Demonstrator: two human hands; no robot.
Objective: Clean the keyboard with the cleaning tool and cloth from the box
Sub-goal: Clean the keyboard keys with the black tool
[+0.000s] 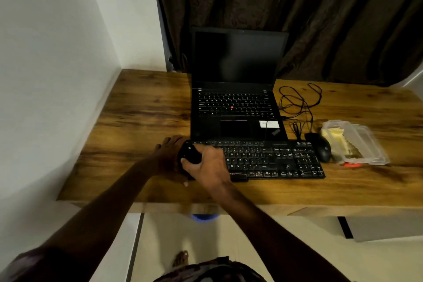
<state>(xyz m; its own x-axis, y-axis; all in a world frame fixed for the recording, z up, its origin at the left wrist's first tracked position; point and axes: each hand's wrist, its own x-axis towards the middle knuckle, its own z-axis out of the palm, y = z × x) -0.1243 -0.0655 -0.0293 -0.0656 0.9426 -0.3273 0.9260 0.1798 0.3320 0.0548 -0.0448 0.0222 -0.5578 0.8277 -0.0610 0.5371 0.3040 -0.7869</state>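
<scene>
A black keyboard point(274, 160) lies on the wooden desk point(142, 121) in front of a laptop. My right hand point(207, 167) is shut on a black rounded cleaning tool point(190, 154), held over the keyboard's left end. My left hand point(170, 155) rests on the keyboard's left edge, fingers wrapped around it. A clear plastic box point(357, 144) sits at the right with a yellow cloth point(336, 138) inside.
An open black laptop point(235, 107) stands behind the keyboard. A black mouse point(321, 146) and its tangled cable point(297, 103) lie between keyboard and box. A small orange item point(351, 165) lies by the box. A white wall borders the desk's left; a dark curtain hangs behind.
</scene>
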